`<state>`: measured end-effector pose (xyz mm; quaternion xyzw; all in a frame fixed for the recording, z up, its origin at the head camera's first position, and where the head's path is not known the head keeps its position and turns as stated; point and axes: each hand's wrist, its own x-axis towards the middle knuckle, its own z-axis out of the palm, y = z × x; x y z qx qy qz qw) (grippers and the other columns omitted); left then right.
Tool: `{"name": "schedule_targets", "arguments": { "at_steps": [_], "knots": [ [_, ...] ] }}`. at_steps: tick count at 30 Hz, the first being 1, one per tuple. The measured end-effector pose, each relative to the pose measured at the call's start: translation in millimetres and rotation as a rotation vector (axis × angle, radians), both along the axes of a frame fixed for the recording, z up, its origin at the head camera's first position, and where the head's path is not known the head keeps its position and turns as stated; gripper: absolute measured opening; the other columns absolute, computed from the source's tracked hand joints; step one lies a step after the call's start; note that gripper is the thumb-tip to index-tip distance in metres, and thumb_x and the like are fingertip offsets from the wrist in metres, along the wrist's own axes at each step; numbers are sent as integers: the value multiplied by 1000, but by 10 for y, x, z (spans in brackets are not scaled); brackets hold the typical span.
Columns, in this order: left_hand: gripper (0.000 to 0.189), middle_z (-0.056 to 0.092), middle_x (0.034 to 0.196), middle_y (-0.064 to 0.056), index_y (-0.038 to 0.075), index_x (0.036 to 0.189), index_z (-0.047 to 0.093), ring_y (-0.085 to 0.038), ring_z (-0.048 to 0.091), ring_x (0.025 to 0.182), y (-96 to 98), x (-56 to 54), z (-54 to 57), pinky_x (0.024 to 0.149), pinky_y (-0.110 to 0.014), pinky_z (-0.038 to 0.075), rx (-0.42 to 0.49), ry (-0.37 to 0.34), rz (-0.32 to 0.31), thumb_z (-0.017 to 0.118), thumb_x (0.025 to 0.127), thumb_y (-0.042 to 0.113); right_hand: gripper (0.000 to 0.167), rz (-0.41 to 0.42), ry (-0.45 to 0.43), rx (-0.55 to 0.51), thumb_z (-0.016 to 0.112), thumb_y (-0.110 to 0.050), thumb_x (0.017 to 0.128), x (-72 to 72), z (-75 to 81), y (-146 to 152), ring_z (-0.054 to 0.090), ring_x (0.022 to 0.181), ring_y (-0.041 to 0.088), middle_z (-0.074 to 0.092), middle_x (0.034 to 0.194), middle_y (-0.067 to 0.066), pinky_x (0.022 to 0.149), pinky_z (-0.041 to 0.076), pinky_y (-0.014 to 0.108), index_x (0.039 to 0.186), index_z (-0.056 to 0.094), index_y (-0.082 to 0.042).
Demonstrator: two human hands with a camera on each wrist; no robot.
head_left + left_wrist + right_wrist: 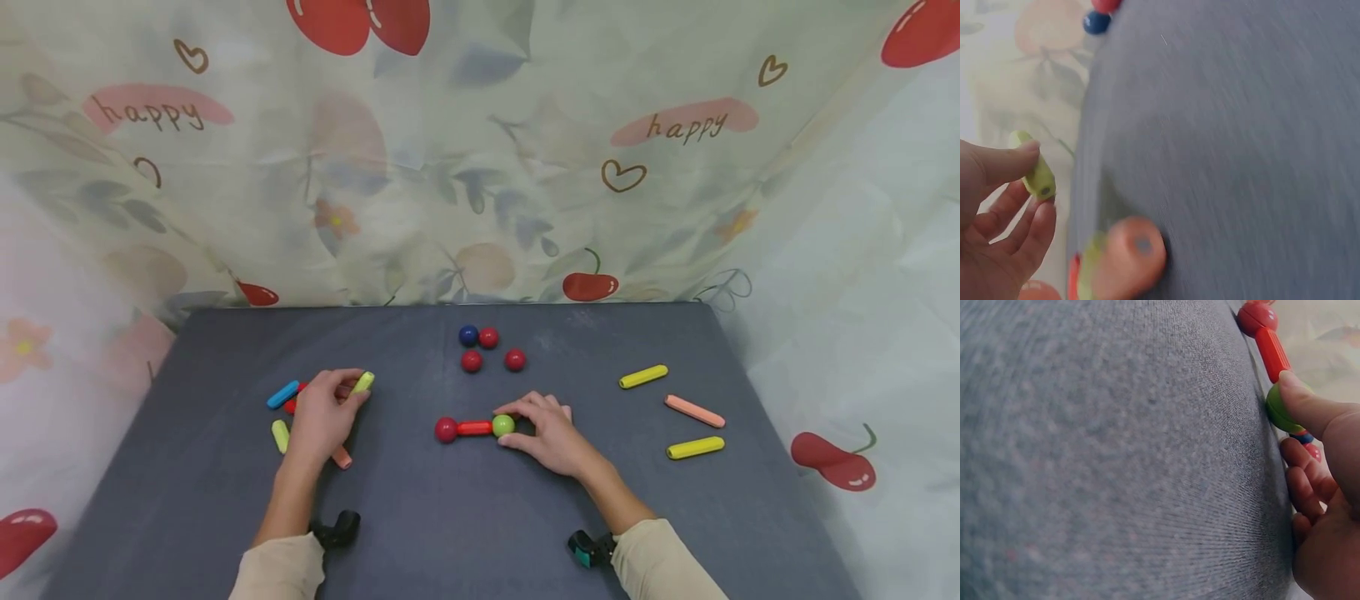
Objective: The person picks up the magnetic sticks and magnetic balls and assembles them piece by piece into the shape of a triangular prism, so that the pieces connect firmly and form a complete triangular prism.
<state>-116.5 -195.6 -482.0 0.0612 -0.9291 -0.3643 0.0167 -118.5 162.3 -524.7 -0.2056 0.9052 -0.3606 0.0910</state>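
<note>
My left hand point(324, 417) pinches a light green rod point(1040, 177) between thumb and fingers, above the left side of the table; a hole shows in the rod's end. Under and around that hand lie a blue rod point(283, 394), another light green rod point(280, 436), an orange-pink rod point(342, 457) and red pieces partly hidden by the hand. Near the table's middle my right hand point(551, 437) holds a green ball point(503, 426) between thumb and fingers. A red rod point(475, 428) joins this ball to a red ball point(446, 430) on its left.
Toward the back of the dark grey table point(420, 533) sit a blue ball point(468, 336) and several red balls point(515, 360). On the right lie a yellow rod point(643, 377), an orange-pink rod point(695, 412) and a second yellow rod point(696, 448). A patterned cloth point(420, 233) hangs behind.
</note>
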Motion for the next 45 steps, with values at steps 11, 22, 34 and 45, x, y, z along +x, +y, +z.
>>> {"name": "schedule_targets", "arguments": {
  "at_steps": [11,22,34,45],
  "knots": [
    [34,76,115,-4,15,124,70,-19,72,100,686,-123,-23,88,-41,58,183,-55,-43,75,94,30,40,10,-2,6,79,-41,88,-1,-8,8,44,102,11,61,117,-10,82,24,36,126,69,-35],
    [31,74,103,0,19,117,72,-12,65,84,1071,-150,-125,77,-32,55,152,-125,-110,80,89,30,40,1,9,13,78,-43,88,-2,3,-2,43,100,11,61,116,-10,82,23,36,126,69,-35],
    [40,74,105,0,17,124,70,-9,65,81,1077,-96,-207,74,-30,55,134,-178,-152,79,89,34,40,-5,4,46,78,-45,88,21,-8,-30,42,97,10,60,114,-9,81,24,36,126,68,-38],
    [46,74,108,2,18,128,68,-9,61,81,945,137,-175,71,-28,51,134,-183,-170,82,87,36,44,-30,-17,67,79,-44,87,33,55,-50,45,96,11,61,108,-9,82,24,36,128,68,-33]
  ]
}}
